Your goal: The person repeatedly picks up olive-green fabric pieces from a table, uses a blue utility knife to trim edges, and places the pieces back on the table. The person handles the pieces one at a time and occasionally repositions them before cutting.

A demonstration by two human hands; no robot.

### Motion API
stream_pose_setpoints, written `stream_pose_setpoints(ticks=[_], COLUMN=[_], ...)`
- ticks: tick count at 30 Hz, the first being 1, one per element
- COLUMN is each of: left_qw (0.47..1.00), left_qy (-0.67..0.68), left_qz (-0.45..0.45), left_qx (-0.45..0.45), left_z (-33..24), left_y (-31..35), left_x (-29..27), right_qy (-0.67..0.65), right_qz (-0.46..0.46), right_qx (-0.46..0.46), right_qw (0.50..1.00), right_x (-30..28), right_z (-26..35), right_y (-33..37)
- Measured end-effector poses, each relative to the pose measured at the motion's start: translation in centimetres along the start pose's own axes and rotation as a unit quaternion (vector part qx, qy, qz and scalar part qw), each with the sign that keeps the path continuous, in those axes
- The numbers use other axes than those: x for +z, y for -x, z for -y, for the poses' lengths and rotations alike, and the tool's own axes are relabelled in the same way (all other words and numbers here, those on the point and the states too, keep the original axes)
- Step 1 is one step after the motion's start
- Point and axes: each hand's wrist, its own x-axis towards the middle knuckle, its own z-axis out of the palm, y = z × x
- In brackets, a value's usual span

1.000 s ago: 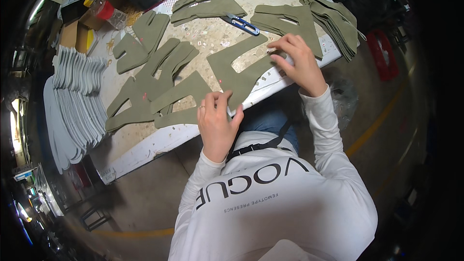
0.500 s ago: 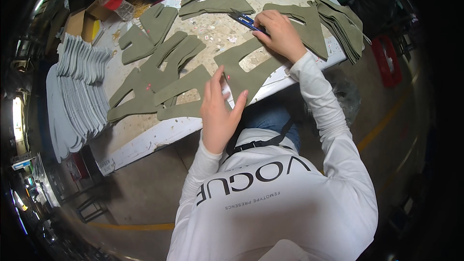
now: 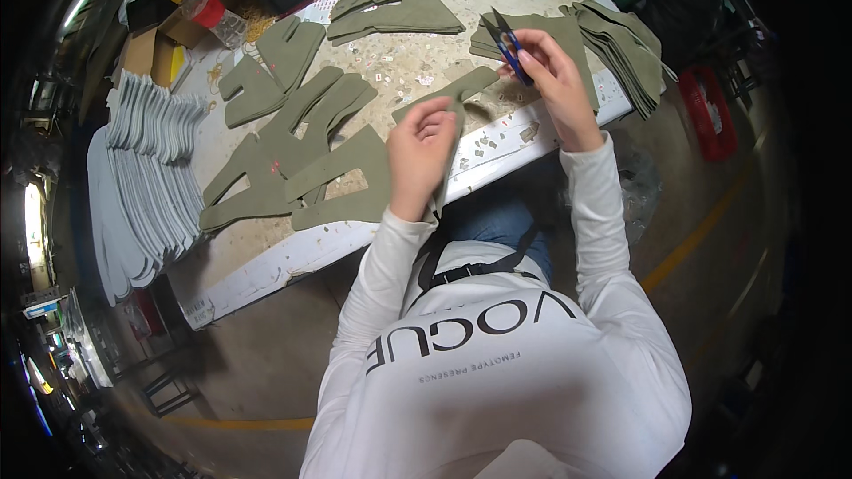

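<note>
Now that the right hand grasps lifted snips, the green piece gripped by the left hand seems ready.

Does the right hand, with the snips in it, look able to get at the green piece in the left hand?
Probably yes: the right hand holds the snips near the green piece, with no visible obstacle between; the left hand covers only part of it.

The left hand has curled fingers, while the right hand, farther forward, pinches with its thumb.
</note>
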Motion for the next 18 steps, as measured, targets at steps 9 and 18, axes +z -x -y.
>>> stream_pose_setpoints(ticks=[9, 18], left_qw=[0.962, 0.972], left_qy=[0.235, 0.199], left_qz=[0.007, 0.02], left_qx=[-0.137, -0.121], left_z=[-0.6, -0.8], left_y=[-0.2, -0.1], left_x=[-3.2, -3.2], right_qy=[0.264, 0.499], right_qz=[0.056, 0.001], right_qx=[-0.039, -0.18], right_qw=[0.962, 0.848], right_x=[4.2, 4.2], right_z=[-0.2, -1.5], right_y=[2.6, 3.4])
